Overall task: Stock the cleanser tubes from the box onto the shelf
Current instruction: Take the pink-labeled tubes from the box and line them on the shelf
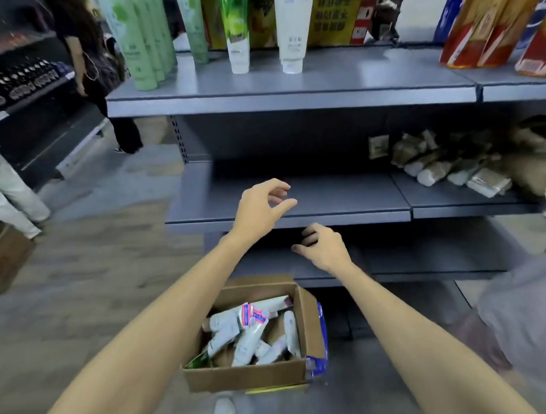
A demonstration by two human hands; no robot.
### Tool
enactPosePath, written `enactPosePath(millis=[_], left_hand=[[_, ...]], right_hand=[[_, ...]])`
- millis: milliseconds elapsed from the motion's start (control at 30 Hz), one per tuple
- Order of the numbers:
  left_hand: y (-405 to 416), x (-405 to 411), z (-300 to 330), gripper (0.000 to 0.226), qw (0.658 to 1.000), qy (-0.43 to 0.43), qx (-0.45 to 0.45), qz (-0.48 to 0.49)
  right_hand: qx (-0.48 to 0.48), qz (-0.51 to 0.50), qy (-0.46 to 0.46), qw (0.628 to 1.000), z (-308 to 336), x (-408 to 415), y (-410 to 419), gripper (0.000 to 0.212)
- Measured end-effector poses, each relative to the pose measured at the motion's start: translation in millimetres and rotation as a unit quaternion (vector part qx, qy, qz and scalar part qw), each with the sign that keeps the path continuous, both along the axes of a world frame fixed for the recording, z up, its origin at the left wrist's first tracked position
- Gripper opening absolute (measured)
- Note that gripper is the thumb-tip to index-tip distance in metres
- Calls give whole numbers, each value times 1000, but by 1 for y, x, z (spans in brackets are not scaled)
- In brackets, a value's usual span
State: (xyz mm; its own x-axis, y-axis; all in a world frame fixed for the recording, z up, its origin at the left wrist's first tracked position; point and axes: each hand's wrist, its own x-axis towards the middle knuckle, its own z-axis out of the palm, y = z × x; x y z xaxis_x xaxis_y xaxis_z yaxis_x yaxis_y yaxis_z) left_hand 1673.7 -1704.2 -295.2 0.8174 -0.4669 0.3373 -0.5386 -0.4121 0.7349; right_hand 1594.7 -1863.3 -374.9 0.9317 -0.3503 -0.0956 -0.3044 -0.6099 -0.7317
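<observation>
An open cardboard box (296, 326) stands on the floor at the foot of the grey shelf unit, with several white cleanser tubes (248, 334) lying jumbled inside. My left hand (261, 208) hovers over the front edge of the middle shelf (342, 198), fingers curled loosely apart, holding nothing. My right hand (324, 245) hangs lower, in front of the bottom shelf (406, 264), fingers bent and empty. On the top shelf (292, 82) stand upright tubes: green ones (142, 41) at the left, then a white one (292, 29).
Pale packets (443, 166) lie piled on the middle shelf at the right. Orange cartons (488, 26) stand on the top shelf at the right. A person (87, 58) stands in the aisle at the left. Another cardboard box (7, 259) sits at the left edge.
</observation>
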Motion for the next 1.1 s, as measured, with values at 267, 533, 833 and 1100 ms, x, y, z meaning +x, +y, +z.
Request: enactPosePath(millis=[267, 533, 833, 1100], left_hand=[[31, -10, -101, 28, 990, 124, 51, 30], [69, -20, -175, 34, 963, 242, 89, 77], [136, -22, -234, 27, 923, 313, 176, 140], [145, -21, -269, 29, 892, 354, 249, 130]], right_hand=[[55, -38, 84, 994, -75, -31, 22, 44], [73, -17, 173, 982, -127, -43, 52, 31], [115, 7, 252, 961, -165, -44, 85, 42], [114, 22, 279, 953, -177, -45, 107, 45]])
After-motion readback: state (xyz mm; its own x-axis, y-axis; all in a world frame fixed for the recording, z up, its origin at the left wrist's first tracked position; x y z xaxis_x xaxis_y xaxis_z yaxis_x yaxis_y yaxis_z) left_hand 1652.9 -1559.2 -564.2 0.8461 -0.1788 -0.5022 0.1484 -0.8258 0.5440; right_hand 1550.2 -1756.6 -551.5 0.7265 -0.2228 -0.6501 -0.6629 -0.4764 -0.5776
